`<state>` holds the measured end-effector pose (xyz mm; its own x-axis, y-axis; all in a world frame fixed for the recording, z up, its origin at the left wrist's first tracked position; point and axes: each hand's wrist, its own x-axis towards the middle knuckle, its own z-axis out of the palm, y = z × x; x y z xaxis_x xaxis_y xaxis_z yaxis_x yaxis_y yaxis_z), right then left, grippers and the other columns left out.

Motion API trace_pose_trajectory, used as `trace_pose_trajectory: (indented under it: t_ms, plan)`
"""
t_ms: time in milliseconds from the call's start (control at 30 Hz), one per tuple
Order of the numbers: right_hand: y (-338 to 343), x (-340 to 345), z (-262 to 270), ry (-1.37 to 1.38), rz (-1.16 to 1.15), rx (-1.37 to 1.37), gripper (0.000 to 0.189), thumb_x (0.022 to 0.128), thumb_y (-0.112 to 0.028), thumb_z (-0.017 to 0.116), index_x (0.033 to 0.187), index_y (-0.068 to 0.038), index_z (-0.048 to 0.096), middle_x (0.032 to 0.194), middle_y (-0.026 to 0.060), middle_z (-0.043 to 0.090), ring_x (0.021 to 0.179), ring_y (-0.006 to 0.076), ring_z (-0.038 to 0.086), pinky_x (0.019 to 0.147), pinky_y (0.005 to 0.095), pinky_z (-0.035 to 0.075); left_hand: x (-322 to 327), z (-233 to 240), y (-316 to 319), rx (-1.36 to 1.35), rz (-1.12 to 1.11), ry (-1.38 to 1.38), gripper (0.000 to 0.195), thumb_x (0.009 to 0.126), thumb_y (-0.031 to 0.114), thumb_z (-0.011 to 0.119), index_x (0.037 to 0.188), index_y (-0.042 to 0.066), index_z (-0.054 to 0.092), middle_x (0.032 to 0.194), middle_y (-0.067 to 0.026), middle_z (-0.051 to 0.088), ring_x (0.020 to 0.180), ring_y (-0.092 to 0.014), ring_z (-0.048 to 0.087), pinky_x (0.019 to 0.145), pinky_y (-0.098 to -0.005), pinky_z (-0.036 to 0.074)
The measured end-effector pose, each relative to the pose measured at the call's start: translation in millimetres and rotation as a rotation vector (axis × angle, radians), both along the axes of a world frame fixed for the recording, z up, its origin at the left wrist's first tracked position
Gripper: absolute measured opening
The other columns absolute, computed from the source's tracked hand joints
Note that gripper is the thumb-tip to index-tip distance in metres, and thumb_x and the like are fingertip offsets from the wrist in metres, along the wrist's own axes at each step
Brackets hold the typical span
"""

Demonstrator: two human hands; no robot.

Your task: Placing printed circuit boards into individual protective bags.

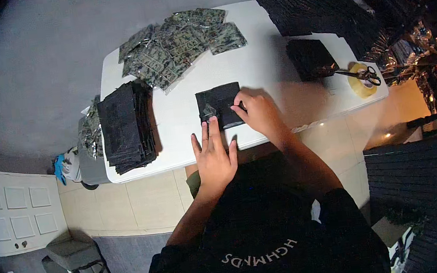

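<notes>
A flat black fabric piece [220, 100] lies on the white table [183, 108] in front of me, with a small clear, shiny plastic bit at its lower left. My left hand [216, 156] has its fingers spread, the fingertips resting on the lower left edge of the black piece and the plastic. My right hand [258, 112] is at the piece's right edge, thumb and forefinger bent towards each other over it; whether they pinch the fabric or something small cannot be told. On the left stands a tall stack of black fabric pieces [123, 126].
Camouflage pieces in clear plastic [181, 44] are heaped at the back. To the right lie a smaller black stack [310, 57], scissors [372, 76] and a tape roll [357, 88]. A long row of black pieces [300, 4] fills the back right corner.
</notes>
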<state>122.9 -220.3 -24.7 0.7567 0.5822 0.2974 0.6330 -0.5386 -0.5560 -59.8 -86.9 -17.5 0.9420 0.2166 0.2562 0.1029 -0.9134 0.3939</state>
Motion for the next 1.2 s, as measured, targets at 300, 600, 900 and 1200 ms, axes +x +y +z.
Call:
trace_pose_trajectory:
  t_ms: [300,600,900,1200]
  plan:
    - [-7,-64,28,-0.214,0.228,-0.049,0.051,0.099,-0.017,0.072,0.147,-0.003,0.064,0.167,0.0206,0.051,0.159,0.0428,0.043,0.129,0.0581,0.036,-2,1,5,0.013,-0.018,0.039,0.085,0.107,0.026,0.057,0.176,-0.004,0.017,0.176,-0.0267,0.040,0.165,-0.045,0.036,0.133,-0.0724,0.015]
    - [-12,-95,-1,-0.171,0.073,-0.161,0.073,0.103,-0.036,0.067,0.165,-0.002,0.050,0.177,0.0242,0.039,0.167,0.0395,0.033,0.136,0.0625,0.019,-3,1,12,-0.068,-0.035,0.025,0.086,0.105,0.026,0.057,0.175,-0.006,0.018,0.175,-0.0296,0.040,0.165,-0.046,0.036,0.133,-0.0750,0.012]
    - [-11,-92,-3,-0.177,0.074,-0.201,0.070,0.102,-0.033,0.066,0.163,-0.002,0.053,0.175,0.0256,0.042,0.166,0.0415,0.033,0.136,0.0595,0.021,16,8,5,-0.082,-0.046,0.003,0.084,0.110,0.028,0.057,0.175,-0.005,0.016,0.174,-0.0311,0.041,0.163,-0.052,0.036,0.133,-0.0736,0.014]
    - [-12,-90,3,-0.147,0.074,-0.142,0.072,0.103,-0.045,0.070,0.160,-0.003,0.057,0.173,0.0287,0.043,0.163,0.0428,0.036,0.134,0.0587,0.025,12,7,40,-0.499,0.005,-0.117,0.074,0.111,0.020,0.059,0.174,-0.003,0.025,0.161,-0.0297,0.056,0.150,-0.042,0.055,0.130,-0.0580,0.028]
